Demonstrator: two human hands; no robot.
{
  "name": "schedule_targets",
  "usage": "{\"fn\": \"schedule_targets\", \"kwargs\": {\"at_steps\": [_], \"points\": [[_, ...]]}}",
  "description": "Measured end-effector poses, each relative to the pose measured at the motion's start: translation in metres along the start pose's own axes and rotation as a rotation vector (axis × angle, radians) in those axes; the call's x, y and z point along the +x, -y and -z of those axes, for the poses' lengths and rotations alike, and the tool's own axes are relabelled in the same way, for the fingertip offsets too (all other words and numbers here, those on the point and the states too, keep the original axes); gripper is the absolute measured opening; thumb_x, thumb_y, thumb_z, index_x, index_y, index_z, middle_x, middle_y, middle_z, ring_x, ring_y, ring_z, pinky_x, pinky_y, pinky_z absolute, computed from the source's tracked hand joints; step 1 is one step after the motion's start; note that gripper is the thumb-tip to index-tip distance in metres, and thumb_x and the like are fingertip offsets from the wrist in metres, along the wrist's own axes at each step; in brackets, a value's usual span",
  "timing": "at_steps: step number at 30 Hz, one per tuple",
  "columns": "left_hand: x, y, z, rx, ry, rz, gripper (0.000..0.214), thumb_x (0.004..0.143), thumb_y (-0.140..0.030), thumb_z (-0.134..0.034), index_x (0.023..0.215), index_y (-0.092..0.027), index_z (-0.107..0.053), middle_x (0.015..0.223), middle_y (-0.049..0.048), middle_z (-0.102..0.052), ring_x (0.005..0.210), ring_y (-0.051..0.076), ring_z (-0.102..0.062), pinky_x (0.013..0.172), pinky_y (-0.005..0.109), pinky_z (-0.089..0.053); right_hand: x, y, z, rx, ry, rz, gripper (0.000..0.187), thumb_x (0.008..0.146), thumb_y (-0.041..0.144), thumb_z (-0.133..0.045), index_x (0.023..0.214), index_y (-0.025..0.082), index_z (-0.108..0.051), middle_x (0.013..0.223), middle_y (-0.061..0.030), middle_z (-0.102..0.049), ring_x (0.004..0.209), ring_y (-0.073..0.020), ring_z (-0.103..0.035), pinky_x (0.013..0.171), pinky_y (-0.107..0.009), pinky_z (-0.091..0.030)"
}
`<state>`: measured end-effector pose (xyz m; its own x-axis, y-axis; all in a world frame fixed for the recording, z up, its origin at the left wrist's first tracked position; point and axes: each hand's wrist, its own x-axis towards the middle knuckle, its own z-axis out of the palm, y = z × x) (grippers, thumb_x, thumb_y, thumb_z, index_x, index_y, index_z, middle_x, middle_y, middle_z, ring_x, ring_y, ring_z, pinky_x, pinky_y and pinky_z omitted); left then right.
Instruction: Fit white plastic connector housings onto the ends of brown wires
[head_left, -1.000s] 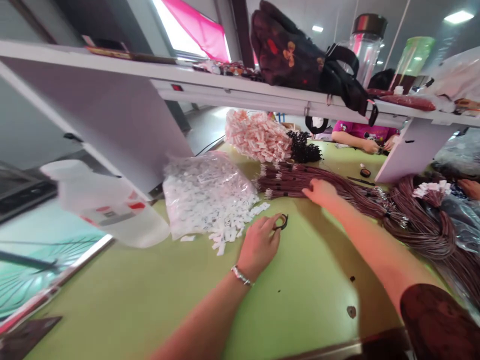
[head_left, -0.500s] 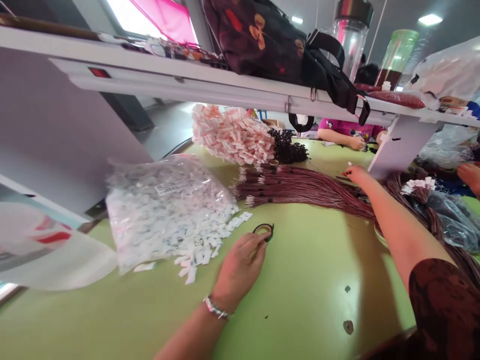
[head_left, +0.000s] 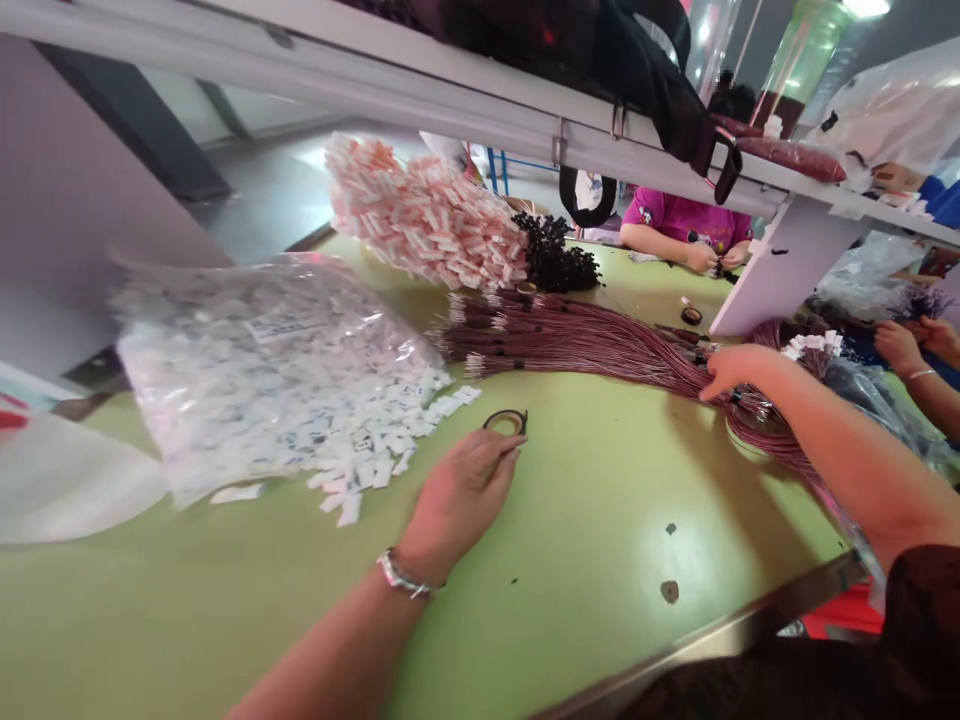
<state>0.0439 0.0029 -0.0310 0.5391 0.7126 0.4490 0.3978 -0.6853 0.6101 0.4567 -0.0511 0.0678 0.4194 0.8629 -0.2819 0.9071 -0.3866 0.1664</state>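
Observation:
My left hand (head_left: 461, 490) is closed, pinching a thin roll of black tape (head_left: 504, 414) between thumb and fingertips just above the green table. Over the right part of the long brown-red wires (head_left: 592, 345) reaches my right hand (head_left: 739, 368). Its thumb and forefinger are apart at the wires; whether they touch them I cannot tell, and the other fingers are hidden. The wires lie in bundles with pale stripped ends at the left and black bands round them. Beyond my right hand, a small black roll (head_left: 691, 315) rests on the table.
A clear bag (head_left: 247, 370) spills white tabs (head_left: 367, 470) left of my left hand. Behind the wires sit pink-white connectors (head_left: 435, 215) and black pieces (head_left: 562, 255). A shelf (head_left: 465, 110) spans overhead, with an upright panel (head_left: 784, 260). Co-workers' hands (head_left: 900, 348) show at right and far back.
My right hand has drawn back from the far side of the wires to over them, leaving the small black roll in sight. My left hand keeps hold of the tape. The view has shifted.

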Motion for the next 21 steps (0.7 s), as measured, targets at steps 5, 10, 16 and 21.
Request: {"fn": "schedule_targets", "kwargs": {"at_steps": [5,10,16,21], "points": [[-0.001,-0.001,-0.004,-0.068,-0.006,-0.037,0.026,0.085,-0.026,-0.045,0.089,-0.017,-0.069,0.085,0.0069,-0.066,0.080,0.018,-0.063,0.076,0.030,-0.052,-0.037,-0.005,-0.028,0.059,-0.142,-0.033,0.028,0.071,0.043,-0.060,0.074,0.016,-0.066,0.079,-0.0110,-0.068,0.077,-0.0245,-0.063,0.069,-0.033,-0.046],[-0.001,-0.004,0.001,-0.106,-0.012,-0.007,0.024,0.084,-0.024,-0.046,0.088,-0.017,-0.069,0.081,0.0067,-0.065,0.076,0.018,-0.062,0.074,0.031,-0.051,-0.050,-0.033,-0.040,1.003,-0.804,0.024,0.033,0.079,0.049,-0.049,0.079,0.018,-0.058,0.066,-0.0023,-0.061,0.063,-0.0154,-0.058,0.059,-0.026,-0.046],[0.011,-0.047,-0.005,-0.430,0.245,0.316,0.036,0.081,-0.042,-0.053,0.103,-0.017,-0.067,0.093,0.0086,-0.069,0.086,0.021,-0.063,0.082,0.035,-0.049,-0.076,-0.026,-0.057,0.918,-0.604,0.248,0.032,0.068,0.049,-0.064,0.064,0.017,-0.058,0.060,0.0019,-0.056,0.060,-0.0141,-0.051,0.056,-0.024,-0.040],[0.072,-0.113,-0.064,-1.058,0.584,0.634,0.069,0.075,-0.065,-0.049,0.118,-0.011,-0.055,0.109,0.0189,-0.065,0.096,0.024,-0.062,0.087,0.036,-0.045,-0.083,-0.012,-0.072,0.695,-0.657,0.385,0.030,0.076,0.043,-0.056,0.061,0.019,-0.049,0.057,0.0031,-0.046,0.057,-0.0120,-0.044,0.054,-0.023,-0.037]]}}
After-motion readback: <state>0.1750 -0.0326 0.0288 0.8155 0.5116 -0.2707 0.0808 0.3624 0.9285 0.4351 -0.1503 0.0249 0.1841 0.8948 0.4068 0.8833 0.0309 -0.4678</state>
